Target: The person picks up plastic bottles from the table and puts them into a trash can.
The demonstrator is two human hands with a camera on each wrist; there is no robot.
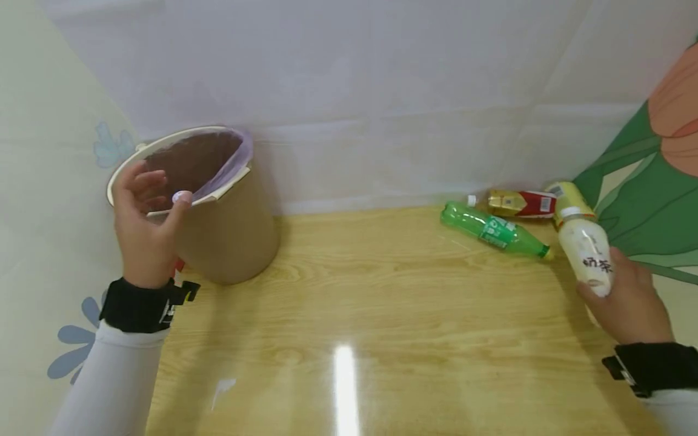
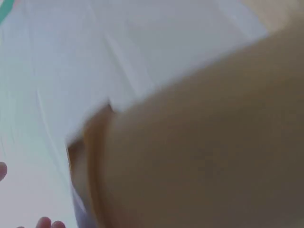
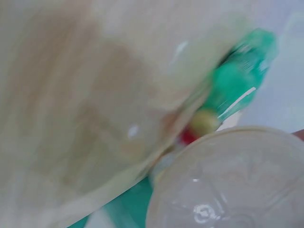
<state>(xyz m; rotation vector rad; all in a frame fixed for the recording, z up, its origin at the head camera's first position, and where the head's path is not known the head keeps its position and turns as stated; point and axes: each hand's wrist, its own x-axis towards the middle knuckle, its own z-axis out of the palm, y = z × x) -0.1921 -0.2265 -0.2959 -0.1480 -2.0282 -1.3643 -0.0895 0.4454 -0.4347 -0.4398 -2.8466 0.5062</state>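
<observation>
My right hand (image 1: 632, 303) grips a milk tea bottle (image 1: 584, 245) with a white cap and dark lettering, held tilted at the right of the head view. Its round base (image 3: 228, 185) fills the lower right of the right wrist view. At the left, my left hand (image 1: 144, 224) is raised by the rim of a brown trash bin (image 1: 234, 236) lined with a purple bag (image 1: 240, 160). Thumb and fingers stand apart there. A small pale patch shows at the thumb tip; what it is I cannot tell. The bin's side (image 2: 204, 156) is blurred in the left wrist view.
A green plastic bottle (image 1: 493, 231) lies on the wooden table (image 1: 349, 303) near the white back wall (image 1: 327, 109). Behind it lies a red and gold bottle (image 1: 520, 203) with a white cap. A yellow container (image 1: 567, 197) is partly hidden behind the milk tea bottle.
</observation>
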